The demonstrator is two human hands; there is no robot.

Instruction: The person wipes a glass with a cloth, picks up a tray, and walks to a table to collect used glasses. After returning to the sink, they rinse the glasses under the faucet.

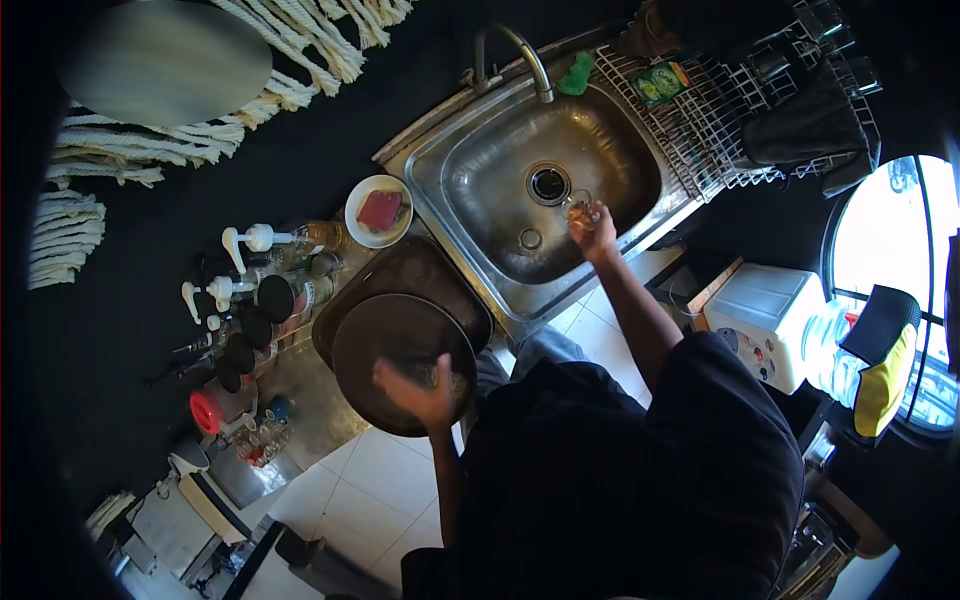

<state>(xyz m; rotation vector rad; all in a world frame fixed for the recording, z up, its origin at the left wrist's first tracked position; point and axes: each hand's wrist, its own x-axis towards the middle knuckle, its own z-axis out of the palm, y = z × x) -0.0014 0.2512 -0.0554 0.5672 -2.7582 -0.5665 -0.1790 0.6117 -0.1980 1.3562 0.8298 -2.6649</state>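
Observation:
My left hand point(420, 397) is spread, fingers apart, over a dark round pan or tray point(390, 335), which lies on a dark rectangular tray point(325, 325). Over the right part of the steel sink point(480, 180), my right hand point(593, 232) is closed around something small and brownish, too small to make out. The sink's drain point(548, 184) is just left of that hand, and a small round thing point(530, 239) lies on the sink floor below it. The faucet point(540, 75) hangs over the sink's back edge.
A white bowl point(354, 222) with a pink sponge point(380, 211) stands left of the sink, beside pump bottles point(262, 238) and jars. A green sponge point(576, 75) sits behind the sink. At right are a wire rack point(705, 125), a white container point(765, 310) and a yellow cloth point(885, 392).

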